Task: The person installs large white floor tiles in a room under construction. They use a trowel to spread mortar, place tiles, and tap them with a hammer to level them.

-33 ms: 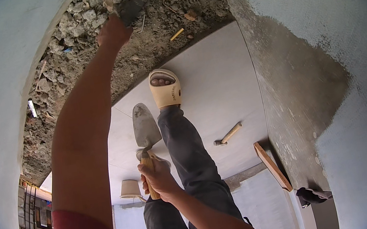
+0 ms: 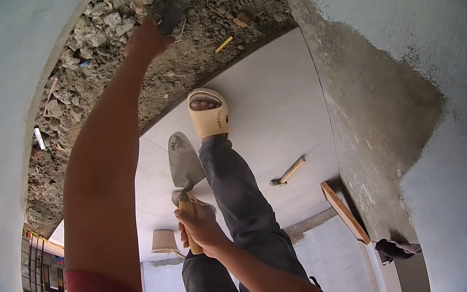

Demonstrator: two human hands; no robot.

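Observation:
My left hand [image 2: 146,40] reaches over broken ground and is closed at the dark end of an orange-and-black handle [image 2: 178,9]. The handle slants up to the right and leaves the picture at the top, so its far end is out of sight. Some fingers of this hand are hidden. Low in the middle, my right hand [image 2: 202,227] grips a trowel [image 2: 185,163] by its wooden handle. The trowel's grey, mortar-stained blade points away from me, above the pale floor and left of my leg.
Rubble and soil [image 2: 96,88] border the pale floor [image 2: 262,92]. My foot wears a cream slide sandal [image 2: 209,116]. A wood-handled hammer [image 2: 289,172] lies to the right, near a wooden board [image 2: 345,212]. A whitish bucket [image 2: 163,241] stands behind. A partly plastered wall [image 2: 384,91] rises at right.
My left hand and the dark end of the handle have shifted very slightly. The trowel stays in my right hand, and the whole view has drifted a little.

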